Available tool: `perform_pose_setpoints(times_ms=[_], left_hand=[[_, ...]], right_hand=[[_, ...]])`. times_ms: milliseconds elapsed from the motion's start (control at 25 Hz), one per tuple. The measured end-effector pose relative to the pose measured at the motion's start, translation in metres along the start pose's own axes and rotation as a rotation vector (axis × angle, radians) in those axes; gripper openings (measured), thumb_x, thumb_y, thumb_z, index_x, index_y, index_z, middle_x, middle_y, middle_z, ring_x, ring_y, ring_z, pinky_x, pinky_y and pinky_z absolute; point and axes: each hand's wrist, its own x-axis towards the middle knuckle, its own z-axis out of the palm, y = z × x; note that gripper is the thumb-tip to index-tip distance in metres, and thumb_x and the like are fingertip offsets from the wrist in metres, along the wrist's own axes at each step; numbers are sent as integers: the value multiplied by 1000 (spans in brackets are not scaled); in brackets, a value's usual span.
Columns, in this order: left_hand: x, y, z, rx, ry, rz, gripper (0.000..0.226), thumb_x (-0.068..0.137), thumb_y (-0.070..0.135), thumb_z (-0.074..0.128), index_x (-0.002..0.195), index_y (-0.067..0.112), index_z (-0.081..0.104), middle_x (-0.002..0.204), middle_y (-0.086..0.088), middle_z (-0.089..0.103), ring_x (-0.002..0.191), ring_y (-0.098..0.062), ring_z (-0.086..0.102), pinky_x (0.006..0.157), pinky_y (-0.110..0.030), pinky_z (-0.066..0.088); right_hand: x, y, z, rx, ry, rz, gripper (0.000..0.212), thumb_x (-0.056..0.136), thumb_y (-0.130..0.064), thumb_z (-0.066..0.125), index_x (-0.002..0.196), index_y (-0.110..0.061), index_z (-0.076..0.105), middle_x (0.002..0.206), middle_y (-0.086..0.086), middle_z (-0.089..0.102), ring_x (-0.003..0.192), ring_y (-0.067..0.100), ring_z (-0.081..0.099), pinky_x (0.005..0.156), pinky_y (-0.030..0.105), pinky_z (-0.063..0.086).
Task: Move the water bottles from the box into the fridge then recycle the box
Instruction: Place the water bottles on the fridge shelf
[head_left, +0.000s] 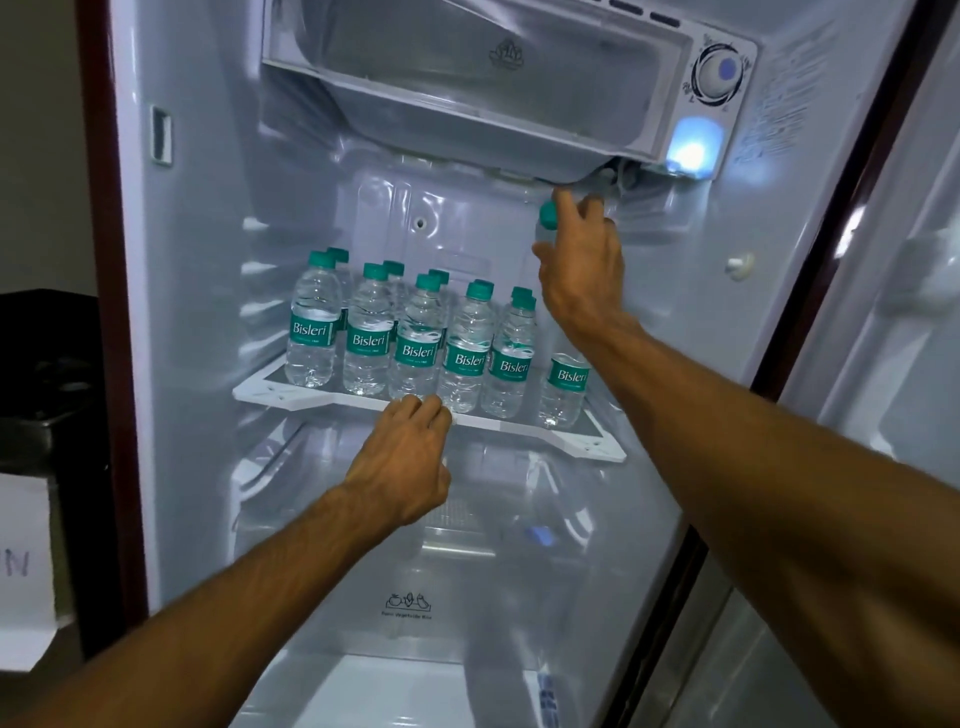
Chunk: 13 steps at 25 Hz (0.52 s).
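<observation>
Six water bottles (415, 348) make up the front row on the glass shelf (291, 396) of the open fridge (208, 260). All stand upright, touching or nearly touching their neighbours, green "Bisleri" labels facing out. The rightmost bottle (563, 387) stands slightly apart from the other five; its upper half is hidden by the right forearm.

Back row (393, 268): five green caps show behind the front row. Bodies mostly hidden, so the count rests on caps only.

Right grip (584, 270): a bare hand, raised above the right end of the shelf, just under the freezer compartment (467, 88). Fingers wrap round the held bottle (547, 214), and only its green cap and a little of the clear shoulder show past the fingers. This bottle is in the air, clear of the shelf, cap up and tilted slightly left.

Left grip (402, 457): a bare hand, back of hand up, at the front rim of the shelf below the third bottle from the left. Fingers bent over the rim and fingertips hidden; cannot tell whether it clasps the rim or only rests there. No bottle in it.

Other notes: thermostat dial (719, 75) and lit lamp (693, 148) sit at the right of the freezer compartment. Vegetable box cover (410, 608) is below the shelf, with printed icons. Fridge door (893, 312) stands open at right. Dark object (47, 395) is to the left of the fridge; detail too dim to identify.
</observation>
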Motion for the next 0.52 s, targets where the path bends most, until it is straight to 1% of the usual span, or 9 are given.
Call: perform_pose_setpoints(times_ms=[80, 160, 240, 320, 400, 480, 520], left_hand=[[0, 0, 4, 1, 14, 17, 50, 85, 33, 49, 130, 11, 46, 126, -4, 47, 110, -20, 40, 102, -33, 37], [-1, -1, 6, -12, 37, 18, 51, 83, 36, 47, 127, 10, 49, 122, -4, 49, 107, -21, 41, 98, -33, 41], [-2, -1, 7, -20, 61, 13, 53, 80, 38, 44, 123, 8, 54, 117, -5, 53, 104, -21, 43, 94, -35, 44], [-2, 1, 7, -25, 72, 3, 53, 79, 39, 43, 119, 7, 56, 113, -5, 54, 102, -21, 44, 89, -35, 45], [-2, 2, 6, -25, 80, -6, 52, 78, 39, 45, 116, 7, 58, 111, -5, 56, 101, -21, 47, 83, -33, 47], [-1, 2, 7, -29, 90, -16, 52, 77, 39, 47, 114, 6, 62, 108, -5, 59, 99, -21, 50, 79, -32, 49], [-1, 2, 7, -36, 93, -22, 52, 76, 39, 47, 114, 6, 62, 107, -5, 60, 99, -21, 51, 78, -33, 50]], right_hand=[[17, 12, 8, -105, -74, 19, 59, 93, -13, 69, 145, -14, 41, 139, 16, 52, 124, 35, 51, 96, 44, 52], [35, 23, 14, -155, -170, 69, 62, 91, -14, 69, 146, -10, 40, 137, 17, 54, 125, 36, 51, 98, 44, 49], [53, 34, 19, -154, -324, 204, 60, 89, -18, 71, 141, -10, 44, 136, 15, 54, 123, 34, 54, 96, 40, 49], [62, 42, 25, -164, -497, 304, 62, 83, -25, 80, 135, -7, 50, 132, 15, 56, 117, 32, 58, 90, 37, 51], [66, 46, 32, -180, -640, 307, 68, 74, -27, 88, 128, -2, 55, 125, 16, 61, 109, 31, 64, 88, 36, 55], [66, 47, 39, -212, -720, 305, 67, 71, -25, 90, 123, 2, 57, 119, 17, 65, 104, 31, 67, 92, 39, 57], [66, 48, 41, -236, -751, 307, 66, 72, -23, 90, 123, 3, 59, 118, 18, 66, 105, 32, 66, 93, 40, 56]])
